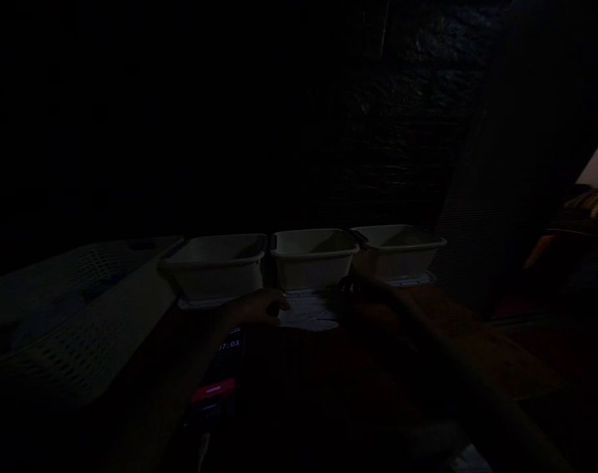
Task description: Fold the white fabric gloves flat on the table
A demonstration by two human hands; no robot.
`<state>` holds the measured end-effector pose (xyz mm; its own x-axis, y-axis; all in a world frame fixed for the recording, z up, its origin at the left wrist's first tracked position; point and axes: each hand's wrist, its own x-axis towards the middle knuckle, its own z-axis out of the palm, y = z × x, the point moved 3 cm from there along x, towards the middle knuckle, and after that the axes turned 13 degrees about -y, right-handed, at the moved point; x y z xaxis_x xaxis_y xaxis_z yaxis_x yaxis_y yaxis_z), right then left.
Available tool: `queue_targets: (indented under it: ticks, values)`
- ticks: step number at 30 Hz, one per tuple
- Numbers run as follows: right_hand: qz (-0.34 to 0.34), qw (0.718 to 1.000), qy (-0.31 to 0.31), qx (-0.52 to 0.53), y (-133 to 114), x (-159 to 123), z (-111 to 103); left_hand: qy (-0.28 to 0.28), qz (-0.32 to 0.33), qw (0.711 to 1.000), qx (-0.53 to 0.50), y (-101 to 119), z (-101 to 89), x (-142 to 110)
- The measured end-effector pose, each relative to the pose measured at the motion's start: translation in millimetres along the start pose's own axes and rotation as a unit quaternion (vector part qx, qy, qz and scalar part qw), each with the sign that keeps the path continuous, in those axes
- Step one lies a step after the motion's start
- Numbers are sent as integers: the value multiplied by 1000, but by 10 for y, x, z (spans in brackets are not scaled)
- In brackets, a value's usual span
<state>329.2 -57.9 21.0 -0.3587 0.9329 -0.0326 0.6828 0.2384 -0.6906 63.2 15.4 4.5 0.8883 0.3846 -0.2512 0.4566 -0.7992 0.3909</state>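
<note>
The scene is very dark. A flat, pale, cloth-like piece [308, 314] lies on the table in front of the middle tub; its exact kind is too dim to make out. At its left edge is my left hand [262, 305], fingers curled and closed on the edge. My right hand [355, 286] reaches to its upper right side, just before the gap between the middle and right tubs, with bent fingers pinching down at that side. Three pale tubs stand in a row behind: left [222, 272], middle [313, 266] and right [397, 256].
A large perforated plastic basket [116, 335] stands at the left with dim, unclear contents. A lit phone [217, 381] lies below my left hand. Pale flat pieces show under the left and right tubs. Another pale item [469, 456] is at the bottom right.
</note>
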Motion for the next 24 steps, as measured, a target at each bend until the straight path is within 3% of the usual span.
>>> queue_targets:
  ticks: [5, 14, 24]
  values:
    - [-16, 999, -12, -38, 22, 50, 7, 32, 8, 999, 12, 95, -50, -1]
    - [-13, 994, -37, -98, 328, 373, 311, 8, 23, 999, -36, 159, -15, 42]
    - [-30, 992, -18, -120, 362, 382, 265, 5, -1, 1000, -25, 73, -15, 30]
